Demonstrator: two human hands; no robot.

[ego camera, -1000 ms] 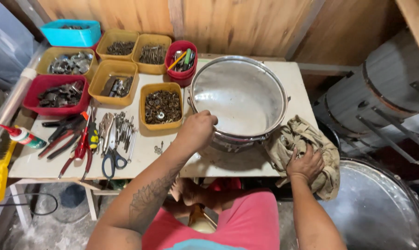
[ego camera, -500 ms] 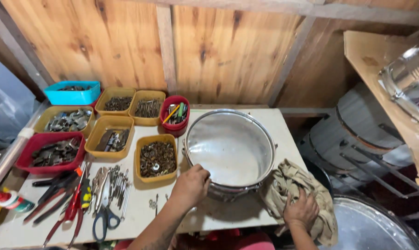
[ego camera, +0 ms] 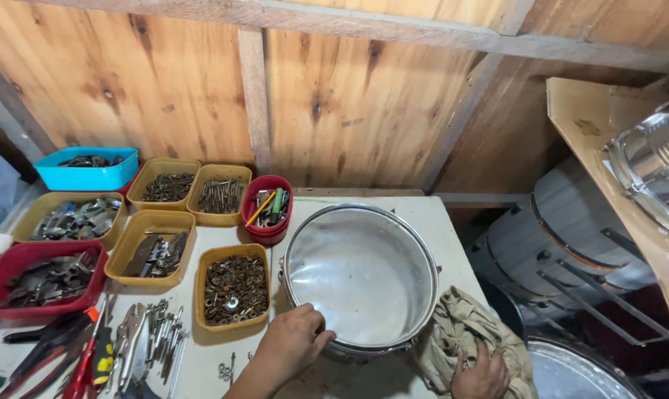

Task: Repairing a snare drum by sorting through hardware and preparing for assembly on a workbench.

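Drum [ego camera: 360, 277] at table [ego camera: 453, 222] centre, head up, rim gripped at seven o'clock by left hand [ego camera: 294, 343], fingers curled over hoop. Right hand [ego camera: 482, 377] at five o'clock, closed on crumpled cloth [ego camera: 460, 325], beside shell. Head looking clean; shell likely unwiped. Trays of hardware [ego camera: 235, 288] at nine o'clock, untouched.

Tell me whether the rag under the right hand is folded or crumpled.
Crumpled. The tan rag lies bunched in loose, uneven folds beside the drum, with the right hand pressed on it.
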